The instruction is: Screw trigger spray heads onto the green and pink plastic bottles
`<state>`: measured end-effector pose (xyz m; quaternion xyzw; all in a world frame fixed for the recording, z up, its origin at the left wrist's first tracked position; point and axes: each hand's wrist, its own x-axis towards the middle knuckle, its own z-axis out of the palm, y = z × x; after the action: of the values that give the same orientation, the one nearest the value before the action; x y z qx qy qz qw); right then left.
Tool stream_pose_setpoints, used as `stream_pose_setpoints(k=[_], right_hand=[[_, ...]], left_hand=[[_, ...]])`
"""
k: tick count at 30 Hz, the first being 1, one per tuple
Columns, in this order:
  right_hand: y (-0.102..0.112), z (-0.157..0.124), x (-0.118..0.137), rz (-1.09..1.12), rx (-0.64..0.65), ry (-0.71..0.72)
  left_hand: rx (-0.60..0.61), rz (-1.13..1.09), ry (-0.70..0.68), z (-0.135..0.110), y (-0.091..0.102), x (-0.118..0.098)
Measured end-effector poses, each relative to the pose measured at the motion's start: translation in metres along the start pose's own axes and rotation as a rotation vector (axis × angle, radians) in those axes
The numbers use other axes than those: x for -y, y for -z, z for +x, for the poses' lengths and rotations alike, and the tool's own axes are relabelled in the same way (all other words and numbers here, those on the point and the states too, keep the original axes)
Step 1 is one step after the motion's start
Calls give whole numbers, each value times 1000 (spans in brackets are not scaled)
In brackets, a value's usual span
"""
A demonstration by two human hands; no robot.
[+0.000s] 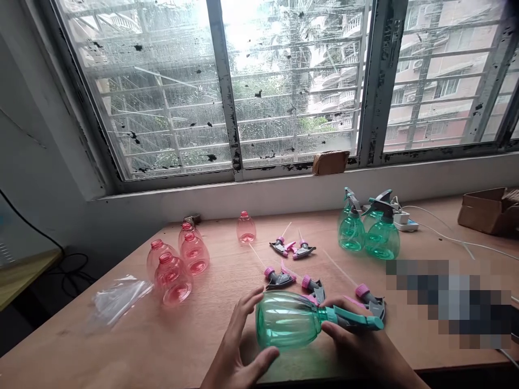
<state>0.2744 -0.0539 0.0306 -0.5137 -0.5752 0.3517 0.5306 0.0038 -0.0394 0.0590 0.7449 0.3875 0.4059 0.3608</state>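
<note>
A green spray bottle (pixel 286 321) lies sideways in the air above the table's front edge, its base to the left. My left hand (pixel 239 337) cups the base end, thumb below and fingers above and behind. My right hand (pixel 352 337) grips it at the neck, by the teal and grey trigger head (pixel 354 319). Just behind lie loose pink and grey trigger heads, among them one (pixel 279 278) with its thin tube pointing back, another (pixel 314 286), and one (pixel 371 300) partly hidden by my right hand.
Pink bottles without heads (pixel 174 278) stand at the left, a single one (pixel 246 228) farther back. Clear plastic bags (pixel 119 300) lie at the left edge. Several green spray bottles (pixel 383 237) stand back right, near a power strip (pixel 406 224) and cardboard box (pixel 488 210).
</note>
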Motion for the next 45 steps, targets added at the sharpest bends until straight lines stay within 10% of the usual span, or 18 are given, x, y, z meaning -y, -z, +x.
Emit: stream_pose_setpoints(k=[22,30,45], right_hand=[[4,2,-3,-87,68,22],[8,-3,-5,-26,42,-16],[6,-8,-3,2,28,-20]], left_hand=[[26,-275,97,9,-1,24],[225,-479,171,0,2,5],[119,-247,59,1,7,4]])
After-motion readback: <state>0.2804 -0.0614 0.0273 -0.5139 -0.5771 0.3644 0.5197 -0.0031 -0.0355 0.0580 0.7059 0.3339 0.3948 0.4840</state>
